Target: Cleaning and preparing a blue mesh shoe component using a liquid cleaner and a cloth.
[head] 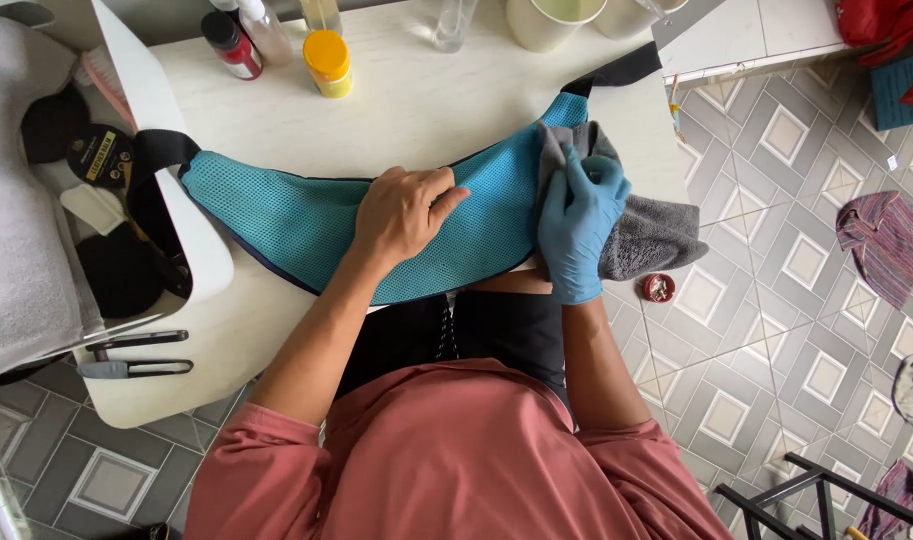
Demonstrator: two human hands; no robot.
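On the white table [417, 110] in front of us, we are seeing a long blue mesh bag [307, 225] lying flat across the near edge. It is turquoise with dark trim, and black straps are coming off both ends. One strap is hanging over the side of a white bin [192, 235] at the left.

We are looking at the left hand [402, 215], which is bare. It is lying flat on the middle of the bag, palm down, with the fingers close together and pointing to the right. It is pressing the bag down on the table.

We are looking at the right hand [577, 225], which is wearing a blue glove. Its fingers are curling around a gray cloth [647, 235] and squeezing it tight against the right end of the bag. Part of the cloth is sticking out past the edge of the table.

At the far side of the table, a yellow-capped jar [329, 62] is standing next to a dark red bottle [232, 45]. Two pale cups [552, 20] are standing near the back edge.

Near the left corner, black snips [137, 355] are lying on the table. Inside the bin, we are seeing round black pads [102, 155] and a white towel [17, 200].

Down on the tiled floor [777, 260], a small red lid [659, 288] is lying just past the table, and a striped cloth [887, 240] is lying farther to the right.
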